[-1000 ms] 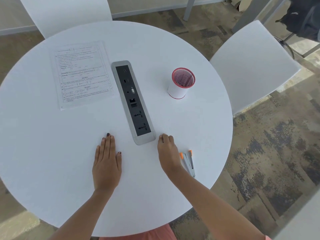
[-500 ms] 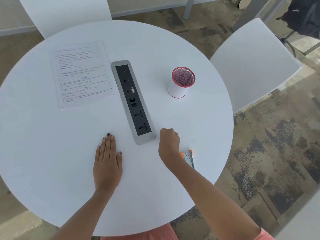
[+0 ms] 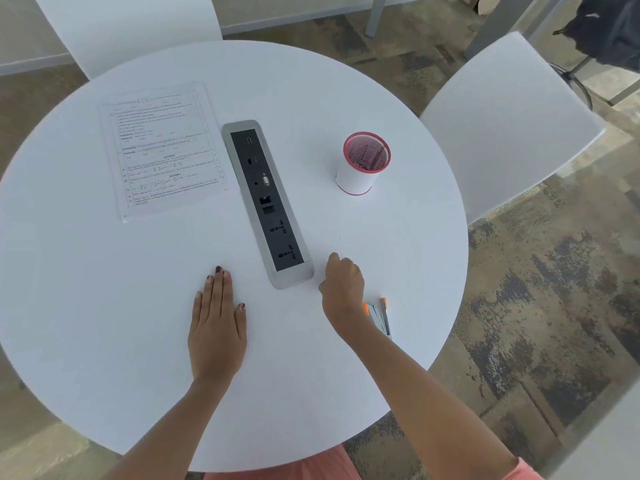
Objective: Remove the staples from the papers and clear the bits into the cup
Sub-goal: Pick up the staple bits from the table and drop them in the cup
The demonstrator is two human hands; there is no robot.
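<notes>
Right hand point(image 3: 343, 285) curled on the desk point(image 3: 104, 289), seemingly gathering staple bits; any pinch too small to tell. Cup point(image 3: 363, 168) stands beyond it; papers point(image 3: 162, 150) beyond the flat, relaxed left hand point(image 3: 216, 320).

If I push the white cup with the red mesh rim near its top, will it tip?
The white cup with the red mesh rim stands taller than wide, so a high push would probably tip it. Nothing sticks out of it, so it is likely light. On the smooth white round table, a low push should slide it.
</notes>
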